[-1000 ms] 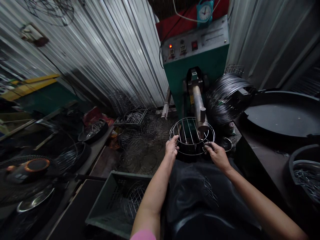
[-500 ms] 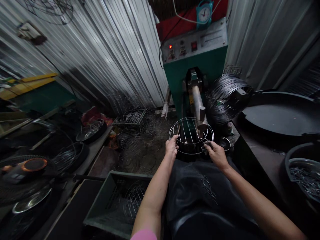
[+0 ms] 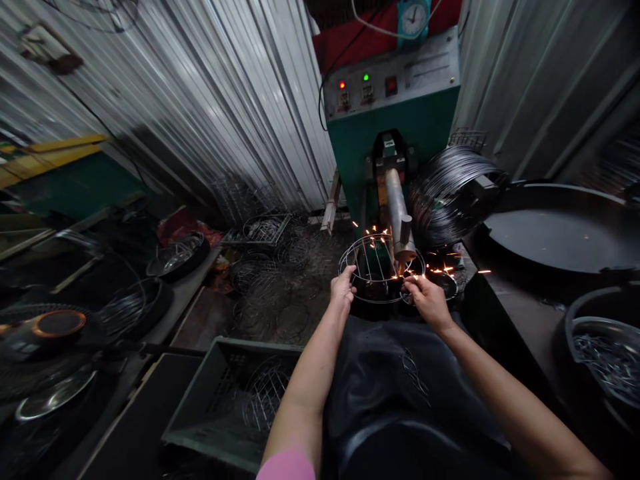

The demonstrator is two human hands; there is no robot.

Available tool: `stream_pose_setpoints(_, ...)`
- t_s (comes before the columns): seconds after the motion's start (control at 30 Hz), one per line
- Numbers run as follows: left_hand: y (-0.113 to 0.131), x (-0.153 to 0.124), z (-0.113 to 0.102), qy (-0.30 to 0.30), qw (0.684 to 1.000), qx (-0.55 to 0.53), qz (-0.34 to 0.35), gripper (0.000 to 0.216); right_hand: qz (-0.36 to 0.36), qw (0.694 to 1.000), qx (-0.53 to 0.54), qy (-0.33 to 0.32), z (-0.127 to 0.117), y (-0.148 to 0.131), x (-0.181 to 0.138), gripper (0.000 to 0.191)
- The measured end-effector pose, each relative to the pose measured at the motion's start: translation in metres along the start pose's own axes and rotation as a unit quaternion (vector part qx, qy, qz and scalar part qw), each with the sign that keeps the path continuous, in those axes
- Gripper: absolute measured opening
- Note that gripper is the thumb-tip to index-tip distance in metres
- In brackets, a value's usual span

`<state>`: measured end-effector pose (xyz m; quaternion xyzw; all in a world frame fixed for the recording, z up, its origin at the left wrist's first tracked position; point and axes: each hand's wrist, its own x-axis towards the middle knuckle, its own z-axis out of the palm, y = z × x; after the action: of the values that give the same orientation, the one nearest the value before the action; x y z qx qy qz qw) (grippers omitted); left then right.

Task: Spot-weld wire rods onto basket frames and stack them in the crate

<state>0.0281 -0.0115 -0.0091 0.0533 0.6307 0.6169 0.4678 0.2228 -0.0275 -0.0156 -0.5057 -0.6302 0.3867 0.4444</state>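
My left hand (image 3: 343, 285) is closed on the left rim of a round wire rack (image 3: 369, 261), whose parallel bars run across a ring. The spot welder's upper electrode arm (image 3: 399, 212) comes down on the rack's right side, and orange sparks (image 3: 443, 269) fly out there. Just right of the electrode tip, my right hand (image 3: 426, 299) pinches a short wire piece (image 3: 407, 288) against the near right rim; the fingers cover most of it. Several bent wires (image 3: 415, 373) lie on the dark apron (image 3: 370, 393) over my lap.
The green welding machine (image 3: 395, 123) stands ahead, with a wire coil (image 3: 453, 197) to its right. A big black pan (image 3: 555, 230) and a bowl of wire pieces (image 3: 607, 357) are at right. A green crate (image 3: 193, 410) holding wire racks sits at lower left.
Sparks have burst out at the electrode, and a green lamp has lit on the machine's panel. My right hand has moved slightly left and up toward the electrode tip; my left hand keeps its hold.
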Motion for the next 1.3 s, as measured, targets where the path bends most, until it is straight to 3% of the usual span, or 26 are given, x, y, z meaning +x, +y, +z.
stream_pose_setpoints(0.17,-0.003,0.002,0.000,0.010,1.000,-0.009,-0.002,0.033,0.051,0.996,0.076,0.019,-0.020,0.011,-0.015,0.031)
stream_pose_setpoints(0.27,-0.003,0.002,0.001,0.007,1.000,-0.014,-0.003,0.034,0.132,0.984,0.114,0.042,-0.044,0.034,-0.029,0.034)
stream_pose_setpoints(0.43,-0.004,-0.002,0.000,0.019,0.999,-0.018,-0.024,0.031,0.241,0.967,0.080,-0.014,-0.073,0.077,-0.058,0.031)
stream_pose_setpoints(0.57,-0.006,-0.006,-0.001,0.027,0.999,-0.021,-0.025,0.030,0.239,0.969,0.011,-0.063,-0.078,0.099,-0.086,0.034)
stream_pose_setpoints(0.77,-0.005,-0.005,-0.008,-0.013,0.998,-0.030,-0.045,0.034,0.247,0.968,0.023,-0.045,-0.077,0.113,-0.115,0.044)
stream_pose_setpoints(1.0,-0.001,-0.005,-0.012,-0.073,0.994,-0.013,-0.082,0.033,0.170,0.984,-0.045,-0.032,-0.071,0.109,-0.120,0.032)
stream_pose_setpoints(1.2,-0.002,-0.002,-0.013,-0.086,0.992,-0.018,-0.086,0.028,0.192,0.981,-0.031,-0.023,-0.072,0.112,-0.120,0.034)
stream_pose_setpoints(1.3,-0.003,0.000,-0.010,-0.076,0.994,-0.011,-0.075,0.025,0.135,0.989,-0.061,0.007,-0.074,0.102,-0.103,0.038)
